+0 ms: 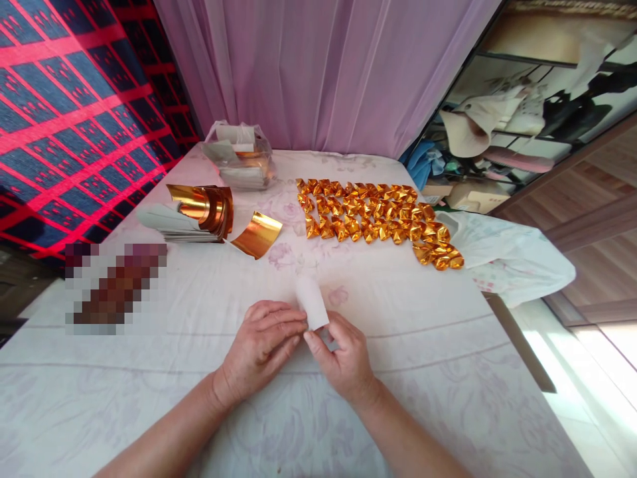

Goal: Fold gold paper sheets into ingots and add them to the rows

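A small sheet of paper (312,302), curled and with its white side up, stands tilted between my two hands above the cloth. My right hand (346,355) pinches its lower right edge between thumb and fingers. On the other side my left hand (266,338) has its fingers pressed together at the lower left corner of the sheet, the tips partly hidden. Beyond the hands, a loose gold foil sheet (257,236) lies curved on the cloth. Beside it leans a stack of gold foil paper (204,216), white on the back.
Rows of folded gold foil pieces (365,211) cover the table's back right. A clear plastic bag (241,156) with paper bundles sits behind the stack. At the right edge hangs a white plastic bag (517,255). A blurred patch (117,289) hides something at left.
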The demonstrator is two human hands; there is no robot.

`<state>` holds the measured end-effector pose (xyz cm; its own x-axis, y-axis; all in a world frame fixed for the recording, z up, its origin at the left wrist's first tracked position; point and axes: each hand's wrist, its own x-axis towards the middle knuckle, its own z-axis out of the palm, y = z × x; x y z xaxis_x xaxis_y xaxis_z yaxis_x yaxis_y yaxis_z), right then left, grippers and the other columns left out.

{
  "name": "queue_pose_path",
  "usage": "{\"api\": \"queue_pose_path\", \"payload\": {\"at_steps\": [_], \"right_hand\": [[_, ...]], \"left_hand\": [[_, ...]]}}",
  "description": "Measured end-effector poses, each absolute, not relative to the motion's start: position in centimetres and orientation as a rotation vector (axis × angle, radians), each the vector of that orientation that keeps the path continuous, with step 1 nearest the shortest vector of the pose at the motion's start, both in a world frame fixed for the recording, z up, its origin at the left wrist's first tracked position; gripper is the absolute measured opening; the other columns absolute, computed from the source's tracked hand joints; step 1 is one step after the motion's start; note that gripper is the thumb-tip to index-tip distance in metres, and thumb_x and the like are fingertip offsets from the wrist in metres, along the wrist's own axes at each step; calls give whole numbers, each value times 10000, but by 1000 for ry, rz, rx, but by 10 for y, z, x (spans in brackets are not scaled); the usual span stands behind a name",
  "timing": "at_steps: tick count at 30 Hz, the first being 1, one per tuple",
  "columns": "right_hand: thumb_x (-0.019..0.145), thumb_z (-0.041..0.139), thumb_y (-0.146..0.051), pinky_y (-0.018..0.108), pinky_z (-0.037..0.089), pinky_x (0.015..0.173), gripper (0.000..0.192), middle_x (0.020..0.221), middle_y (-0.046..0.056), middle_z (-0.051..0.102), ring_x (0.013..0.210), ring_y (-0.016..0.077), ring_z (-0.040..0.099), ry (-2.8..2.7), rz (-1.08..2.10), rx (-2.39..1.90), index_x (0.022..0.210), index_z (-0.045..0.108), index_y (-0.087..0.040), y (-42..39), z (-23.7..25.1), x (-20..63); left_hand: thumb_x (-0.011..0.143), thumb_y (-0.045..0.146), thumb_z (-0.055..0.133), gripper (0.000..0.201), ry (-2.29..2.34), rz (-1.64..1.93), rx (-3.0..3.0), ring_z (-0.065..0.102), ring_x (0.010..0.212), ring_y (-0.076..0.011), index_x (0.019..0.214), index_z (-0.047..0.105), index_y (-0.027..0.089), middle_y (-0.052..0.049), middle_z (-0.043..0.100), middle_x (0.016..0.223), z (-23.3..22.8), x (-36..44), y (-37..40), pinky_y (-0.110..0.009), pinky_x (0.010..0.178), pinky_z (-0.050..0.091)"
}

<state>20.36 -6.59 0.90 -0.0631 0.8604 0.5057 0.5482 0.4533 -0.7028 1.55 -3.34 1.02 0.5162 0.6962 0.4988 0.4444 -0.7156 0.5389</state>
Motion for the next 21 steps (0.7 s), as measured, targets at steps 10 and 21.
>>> {"api": "queue_pose_path", "payload": {"at_steps": [10,21], "right_hand": [[923,503,-178,225,399,514,256,606,-19,545,521,103,497,-1740,296,-1253,670,520,-213,-63,7,210],[915,517,-212,197,377,497,316,567,-53,457,500,82,468,-1685,472,-1270,608,441,-214,-65,11,216]], "left_hand": [[921,179,554,170,982,1090,2362,680,980,-190,993,683,264,-20,754,1003,15,14,-31,-371,905,492],[934,386,558,235,1350,1107,2151,667,979,-220,1106,619,238,-56,721,1035,7,4,-27,-368,888,505]]}}
